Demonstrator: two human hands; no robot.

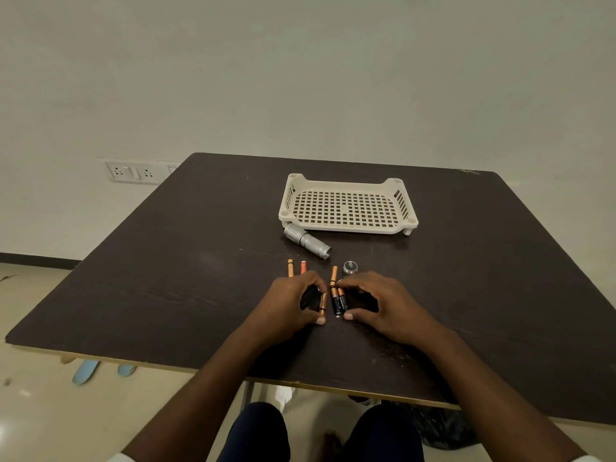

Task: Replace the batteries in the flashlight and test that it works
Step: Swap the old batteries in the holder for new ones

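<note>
The silver flashlight body (306,241) lies open-ended on the dark table (166,278), just in front of the tray's left corner. Its round tail cap (350,267) rests apart, to the right. My left hand (293,301) is closed around a black battery holder (309,298) with a copper-and-black battery (322,302) at its edge. My right hand (373,305) pinches two black-and-copper batteries (339,301) lying side by side. One more battery (333,275) lies just beyond them. Two others (290,268) (303,267) lie beyond my left hand.
A cream perforated plastic tray (346,225) stands on short legs at the back of the table, with nothing in it. The table's near edge (300,383) runs above my knees. A wall socket (135,172) is at the far left.
</note>
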